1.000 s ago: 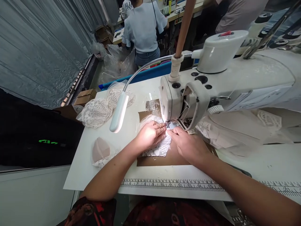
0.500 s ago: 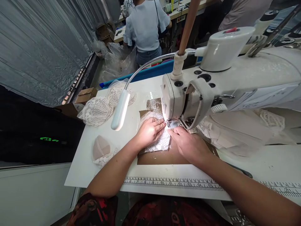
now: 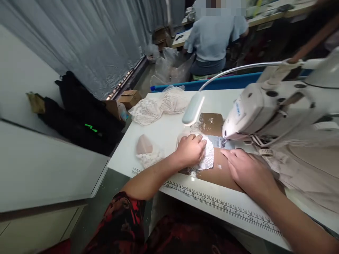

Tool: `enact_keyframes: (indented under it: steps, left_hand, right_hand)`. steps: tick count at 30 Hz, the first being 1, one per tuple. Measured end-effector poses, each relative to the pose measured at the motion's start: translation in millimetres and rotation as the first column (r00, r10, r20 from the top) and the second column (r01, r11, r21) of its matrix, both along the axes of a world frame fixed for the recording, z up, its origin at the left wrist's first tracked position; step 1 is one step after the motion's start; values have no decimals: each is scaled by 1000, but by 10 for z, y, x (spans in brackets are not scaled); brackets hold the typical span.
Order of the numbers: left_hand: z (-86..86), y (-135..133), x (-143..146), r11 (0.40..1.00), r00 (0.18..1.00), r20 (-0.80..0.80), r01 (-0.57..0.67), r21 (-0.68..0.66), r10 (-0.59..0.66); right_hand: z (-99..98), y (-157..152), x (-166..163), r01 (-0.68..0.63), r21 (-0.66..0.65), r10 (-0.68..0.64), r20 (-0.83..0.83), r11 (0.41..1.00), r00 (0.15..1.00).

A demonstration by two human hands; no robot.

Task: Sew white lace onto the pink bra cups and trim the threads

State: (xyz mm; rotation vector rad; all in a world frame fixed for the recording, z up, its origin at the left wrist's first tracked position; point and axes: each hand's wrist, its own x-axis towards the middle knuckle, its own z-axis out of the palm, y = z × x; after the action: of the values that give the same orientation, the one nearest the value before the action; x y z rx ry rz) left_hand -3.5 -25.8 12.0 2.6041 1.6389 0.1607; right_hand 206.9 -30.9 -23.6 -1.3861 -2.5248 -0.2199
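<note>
My left hand (image 3: 192,150) has its fingers curled onto a white lace piece (image 3: 208,155), which lies left of the sewing machine's needle area on a brown-covered patch (image 3: 225,169) of the table. Part of the lace is hidden under the hand. My right hand (image 3: 243,165) rests on the brown patch, index finger stretched toward the needle area, apart from the lace; nothing shows in it. The white sewing machine (image 3: 243,113) stands just beyond both hands, with its metal plate (image 3: 217,141) between them.
A lamp (image 3: 193,108) on a bendy neck hangs over the table. Lace cups (image 3: 159,107) lie at the back left, a beige cup with lace (image 3: 148,151) nearer. Pale fabric (image 3: 304,173) is at the right. A ruler strip (image 3: 212,201) runs along the front edge. A co-worker (image 3: 214,42) sits beyond.
My left hand and the lace have come away from the needle, leftward along the table. My right hand stays near the needle area. The camera view has swung left.
</note>
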Motion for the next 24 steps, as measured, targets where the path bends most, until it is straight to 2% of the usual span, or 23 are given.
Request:
enact_keyframes:
  steps: [2, 3, 4, 5, 7, 8, 9, 11, 14, 16, 18, 21, 24]
  left_hand:
    - [101, -174, -253, 1000, 997, 67, -22, -19, 23]
    - [132, -271, -415, 997, 992, 102, -73, 2, 73]
    - [147, -371, -596, 983, 977, 131, -177, 49, 169]
    - [145, -471, -788, 943, 941, 155, -318, 93, 302]
    - [92, -659, -1168, 761, 767, 195, -637, 120, 611]
    - [49, -745, -1338, 680, 681, 208, -728, 91, 702]
    - [0, -827, -1483, 640, 641, 218, -764, 83, 736]
    - [-91, -976, -1683, 597, 597, 252, -798, 83, 762]
    - [-133, -1171, -1749, 601, 588, 325, -796, 69, 741]
    - [-78, -1279, -1661, 618, 587, 372, -785, 45, 719]
    - [21, -1358, -1479, 655, 590, 450, -756, 14, 670]
    - [169, -1408, -1065, 787, 606, 609, -615, -50, 512]
    - [246, -1385, -605, 925, 636, 700, -367, -95, 325]
  right_hand:
    - [-33, 10, 29, -42, 12, 42, -19, 999, 999]
    - [-42, 11, 38, -55, 12, 55, -23, 998, 998]
    - [-46, 9, 43, -60, 10, 60, -23, 998, 998]
    - [-47, 6, 44, -63, 7, 63, -20, 998, 998]
    - [-46, 1, 39, -67, -1, 67, -12, 998, 998]
    - [-45, 3, 36, -68, -9, 67, -9, 998, 998]
    - [-43, 7, 35, -65, -24, 65, -9, 998, 998]
    - [-27, 18, 41, -56, -75, 55, -26, 996, 998]
    - [66, 3, 57, -100, -211, 72, -134, 972, 988]
    - [180, -62, 47, -204, -278, 131, -259, 939, 957]
    - [315, -183, -7, -315, -290, 194, -380, 903, 904]
    - [495, -428, -191, -442, -317, 228, -532, 839, 815]
    - [579, -622, -438, -539, -363, 169, -690, 760, 704]
